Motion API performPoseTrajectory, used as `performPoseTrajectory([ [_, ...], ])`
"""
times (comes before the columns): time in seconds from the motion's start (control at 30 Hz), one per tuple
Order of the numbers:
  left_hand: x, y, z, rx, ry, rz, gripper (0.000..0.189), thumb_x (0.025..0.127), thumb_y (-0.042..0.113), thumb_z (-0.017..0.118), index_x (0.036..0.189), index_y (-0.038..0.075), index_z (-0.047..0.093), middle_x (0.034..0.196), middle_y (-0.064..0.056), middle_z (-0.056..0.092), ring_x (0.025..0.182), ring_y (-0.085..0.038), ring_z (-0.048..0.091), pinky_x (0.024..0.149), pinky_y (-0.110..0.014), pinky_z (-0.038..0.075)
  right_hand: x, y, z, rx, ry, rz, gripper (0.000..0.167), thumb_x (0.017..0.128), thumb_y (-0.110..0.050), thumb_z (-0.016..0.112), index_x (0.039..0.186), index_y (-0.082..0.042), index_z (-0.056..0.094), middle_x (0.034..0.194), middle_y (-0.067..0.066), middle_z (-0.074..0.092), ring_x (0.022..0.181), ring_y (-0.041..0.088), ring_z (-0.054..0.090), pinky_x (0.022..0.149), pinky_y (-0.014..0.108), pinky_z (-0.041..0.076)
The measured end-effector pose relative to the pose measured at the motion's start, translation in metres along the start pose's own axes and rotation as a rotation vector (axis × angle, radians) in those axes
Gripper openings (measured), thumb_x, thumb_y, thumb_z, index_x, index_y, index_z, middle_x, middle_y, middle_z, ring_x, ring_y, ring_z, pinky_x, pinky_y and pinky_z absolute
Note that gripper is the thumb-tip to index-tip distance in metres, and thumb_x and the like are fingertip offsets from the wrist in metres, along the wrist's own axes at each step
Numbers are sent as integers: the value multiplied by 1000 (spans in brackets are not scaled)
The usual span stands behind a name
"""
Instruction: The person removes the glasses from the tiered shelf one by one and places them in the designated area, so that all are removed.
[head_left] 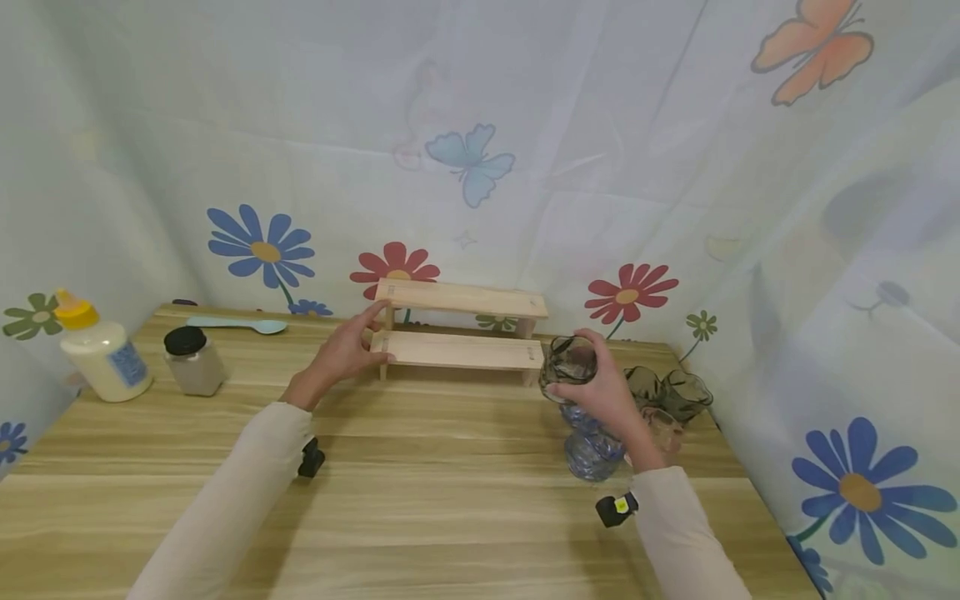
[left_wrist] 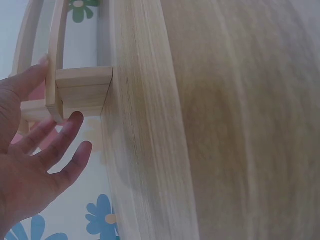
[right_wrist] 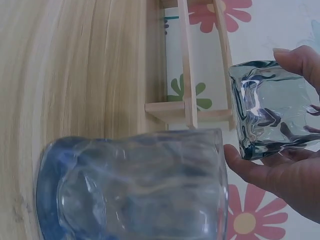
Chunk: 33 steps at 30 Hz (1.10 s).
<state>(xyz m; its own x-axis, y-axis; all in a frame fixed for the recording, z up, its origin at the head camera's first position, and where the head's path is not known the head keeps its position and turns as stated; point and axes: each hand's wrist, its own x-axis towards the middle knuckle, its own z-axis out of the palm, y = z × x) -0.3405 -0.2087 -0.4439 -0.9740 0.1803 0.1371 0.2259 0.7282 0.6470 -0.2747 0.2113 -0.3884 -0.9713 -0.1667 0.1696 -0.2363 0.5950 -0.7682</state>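
A two-tier wooden shelf [head_left: 457, 348] stands at the back of the table. My left hand [head_left: 347, 348] holds its left end, thumb at the lower board and a finger by the upper one; the left wrist view shows the thumb and fingers around the board end [left_wrist: 54, 95]. In my right hand [head_left: 603, 392], a smoky grey drinking glass [head_left: 570, 367] is gripped between thumb and fingers, raised beside the shelf's right end. The right wrist view shows this glass [right_wrist: 270, 110] tilted sideways in frame. Just below it stand blue glasses [head_left: 592, 454], one large and near in the right wrist view.
More grey glasses [head_left: 686, 396] and a pinkish glass [head_left: 663, 429] stand right of my right hand, partly behind it. At the left are a glue bottle [head_left: 105, 354], a black-lidded jar [head_left: 197, 371] and a pale blue spoon [head_left: 240, 324]. A flowered curtain [head_left: 337, 167] hangs behind the table.
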Motion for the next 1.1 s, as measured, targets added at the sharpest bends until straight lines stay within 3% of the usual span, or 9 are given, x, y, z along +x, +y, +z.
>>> performPoseTrajectory([
  [0.77, 0, 0, 0, -11, -20, -22, 100, 84, 24, 82, 160, 26, 18, 137, -25, 53, 95, -35, 63, 76, -42, 52, -23, 22, -35, -26, 62, 66, 94, 77, -22, 87, 153, -21, 30, 141, 20, 49, 133, 40, 44, 107, 63, 33],
  [1.1, 1, -1, -1, -10, -8, 8, 99, 84, 24, 82, 160, 26, 19, 134, -24, 53, 90, -33, 62, 73, -40, 50, -29, 30, -49, -51, 97, 87, 93, 78, -23, 86, 153, -20, 30, 143, 21, 47, 134, 42, 43, 107, 66, 32],
])
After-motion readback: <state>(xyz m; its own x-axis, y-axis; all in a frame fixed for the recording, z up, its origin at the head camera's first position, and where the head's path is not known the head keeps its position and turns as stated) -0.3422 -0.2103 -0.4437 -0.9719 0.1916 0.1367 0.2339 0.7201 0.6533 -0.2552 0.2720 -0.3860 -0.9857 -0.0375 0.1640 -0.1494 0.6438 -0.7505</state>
